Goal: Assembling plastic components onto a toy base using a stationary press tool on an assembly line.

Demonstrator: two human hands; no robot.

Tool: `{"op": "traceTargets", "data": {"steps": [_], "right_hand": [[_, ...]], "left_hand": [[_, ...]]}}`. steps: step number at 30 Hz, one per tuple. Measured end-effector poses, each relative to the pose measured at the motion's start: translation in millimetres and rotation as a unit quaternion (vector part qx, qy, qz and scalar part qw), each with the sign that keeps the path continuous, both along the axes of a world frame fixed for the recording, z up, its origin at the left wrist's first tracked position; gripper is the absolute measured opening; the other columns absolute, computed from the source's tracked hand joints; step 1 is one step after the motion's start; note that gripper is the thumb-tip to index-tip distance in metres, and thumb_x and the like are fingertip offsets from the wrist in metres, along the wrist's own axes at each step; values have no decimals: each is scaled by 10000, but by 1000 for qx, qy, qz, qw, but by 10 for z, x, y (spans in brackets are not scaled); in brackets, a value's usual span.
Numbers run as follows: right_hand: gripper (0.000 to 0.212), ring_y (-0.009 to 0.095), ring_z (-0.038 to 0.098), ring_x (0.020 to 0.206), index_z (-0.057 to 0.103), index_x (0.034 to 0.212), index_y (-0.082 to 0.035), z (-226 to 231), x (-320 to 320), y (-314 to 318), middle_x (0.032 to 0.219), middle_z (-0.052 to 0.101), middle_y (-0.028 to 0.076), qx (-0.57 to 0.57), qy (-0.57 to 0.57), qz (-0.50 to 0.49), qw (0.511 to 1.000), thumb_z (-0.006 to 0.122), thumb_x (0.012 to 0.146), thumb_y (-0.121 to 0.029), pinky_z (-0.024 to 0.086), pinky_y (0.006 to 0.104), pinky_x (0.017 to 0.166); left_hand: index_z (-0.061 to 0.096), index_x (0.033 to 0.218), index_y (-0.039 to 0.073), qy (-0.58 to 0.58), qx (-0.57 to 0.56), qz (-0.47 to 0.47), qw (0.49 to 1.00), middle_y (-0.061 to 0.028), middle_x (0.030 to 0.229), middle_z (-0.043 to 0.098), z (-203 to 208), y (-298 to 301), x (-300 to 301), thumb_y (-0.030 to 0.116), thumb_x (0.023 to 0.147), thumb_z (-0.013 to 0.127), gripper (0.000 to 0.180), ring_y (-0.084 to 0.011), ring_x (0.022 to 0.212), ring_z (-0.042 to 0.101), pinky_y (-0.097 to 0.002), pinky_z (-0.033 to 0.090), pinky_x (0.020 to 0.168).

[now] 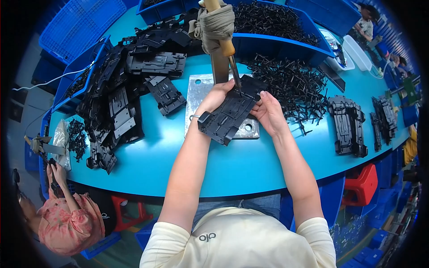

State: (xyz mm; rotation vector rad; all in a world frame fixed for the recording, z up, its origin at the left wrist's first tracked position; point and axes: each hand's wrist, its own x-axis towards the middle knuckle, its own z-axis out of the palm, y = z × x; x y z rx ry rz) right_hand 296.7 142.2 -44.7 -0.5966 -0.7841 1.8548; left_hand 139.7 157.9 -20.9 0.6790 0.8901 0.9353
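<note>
At mid-frame I see a black chassis plate [232,111], long axis running lower left to upper right, under a metal-tipped tool [234,69]. The left hand [217,96], nearer the tip, grips its left edge; the right hand [269,112] holds its right edge.

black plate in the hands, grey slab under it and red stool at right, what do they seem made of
Black plate: probably moulded plastic, satin sheen, fine raised detail. Grey slab: likely metal, mottled shine, round holes. Red stool: seemingly plastic, smooth and semi-gloss, evenly coloured.

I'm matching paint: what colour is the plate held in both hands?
The plate is black; head view.
</note>
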Motion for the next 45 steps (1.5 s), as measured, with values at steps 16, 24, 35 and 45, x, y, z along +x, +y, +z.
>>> {"op": "traceTargets", "data": {"steps": [16,24,35,45], "right_hand": [[304,229,519,810,316,1030,-5,34,-49,-25,950,479,127,22,-57,-20,998,441,789,-141,421,331,715],[200,215,538,761,370,909,-36,60,-35,-48,849,511,122,-45,-66,-27,996,479,757,-108,442,289,677],[208,223,541,769,372,892,-30,71,-116,-71,816,522,135,-65,-65,-31,995,498,755,-123,450,289,662],[214,252,543,759,373,862,-9,44,-79,-42,824,516,163,-52,-32,-36,997,501,759,-145,460,320,666]], "left_hand": [[562,767,-29,399,162,-141,891,-60,687,539,22,-102,-579,241,669,582,287,-107,636,454,-221,362,598],[521,581,-25,450,119,36,885,-48,519,483,23,-34,-543,213,616,643,269,-107,476,408,-243,350,478],[553,637,-32,480,75,4,874,-75,578,524,82,1,-616,222,621,634,267,-133,529,464,-245,361,540],[534,618,-43,461,91,32,882,-71,539,516,89,-5,-570,172,600,650,245,-117,462,463,-242,381,465]]}}
